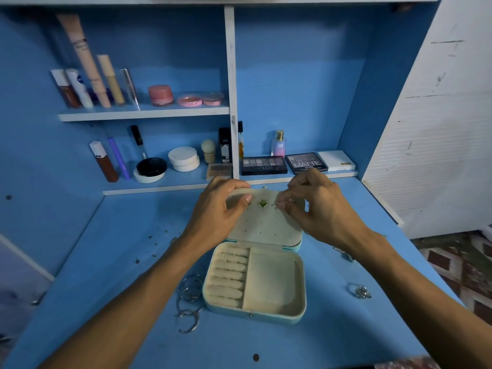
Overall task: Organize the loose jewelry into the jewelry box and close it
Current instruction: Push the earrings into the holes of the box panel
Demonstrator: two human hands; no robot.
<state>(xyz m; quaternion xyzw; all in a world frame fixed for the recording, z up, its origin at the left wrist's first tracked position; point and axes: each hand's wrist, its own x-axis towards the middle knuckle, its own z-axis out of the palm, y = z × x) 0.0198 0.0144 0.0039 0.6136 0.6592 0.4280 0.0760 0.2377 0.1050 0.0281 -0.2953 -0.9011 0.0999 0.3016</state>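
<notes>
An open teal, cream-lined jewelry box (253, 314) sits on a blue desk (332, 339). The left hand (221, 206) grips its perforated lid panel (266, 227), likely to steady it, while the right hand (314, 206) pinches a small silver earring (275, 207) beside a green square stud (263, 203).

Bare blue painted tabletop (266, 347) is left before the open teal, cream-lined jewelry box (254, 314); its left side is crowded by silver hoop bangles (189, 298); its raised lid (263, 225) is hemmed by the left hand (218, 209) gripping it and the right hand (316, 209) pinching a small silver earring (275, 207).
</notes>
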